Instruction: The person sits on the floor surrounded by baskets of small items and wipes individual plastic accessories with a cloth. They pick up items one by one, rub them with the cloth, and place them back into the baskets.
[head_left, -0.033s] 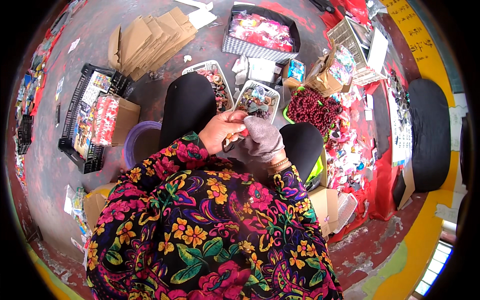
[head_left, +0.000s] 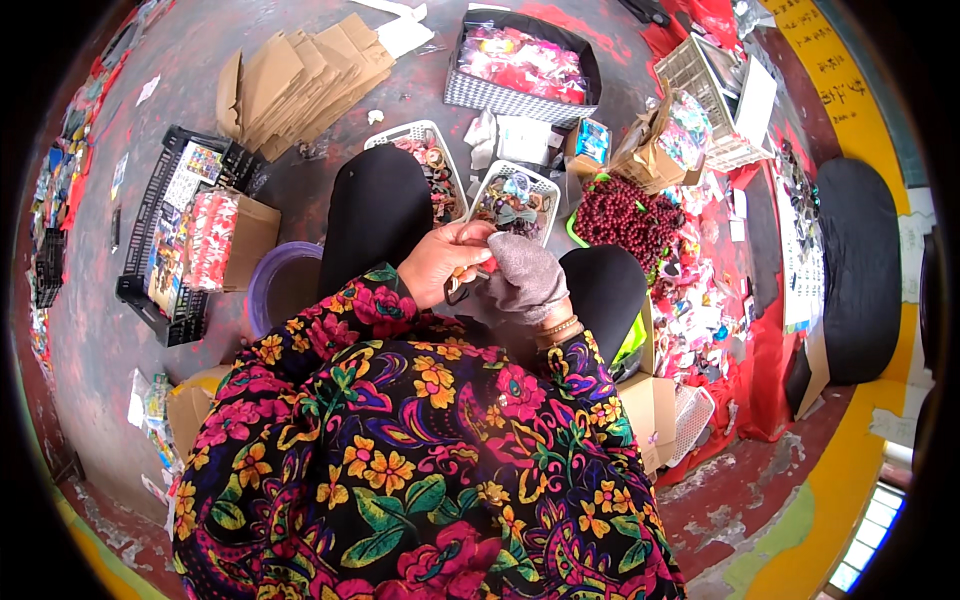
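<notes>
My left hand [head_left: 432,267] is bare and closed in a pinch, thumb against fingers. Between the fingers is a small item with a reddish part and a thin dark loop [head_left: 457,292] hanging below; its kind is too small to tell. A greyish-mauve cloth glove [head_left: 527,272] covers my right hand [head_left: 535,290], which is curled and meets the left fingertips. What the gloved fingers hold is hidden. Both hands are between my knees, just short of a white basket [head_left: 548,190] of small accessories, with a grey bow [head_left: 517,215] on top.
Another white basket [head_left: 462,190] stands beside it. Dark red beads [head_left: 625,222] are heaped at the right, near loose colourful pieces [head_left: 690,320]. A purple bucket [head_left: 262,290] and black crate [head_left: 150,300] stand left. Behind are folded cardboard [head_left: 300,85] and a checked bin [head_left: 510,103].
</notes>
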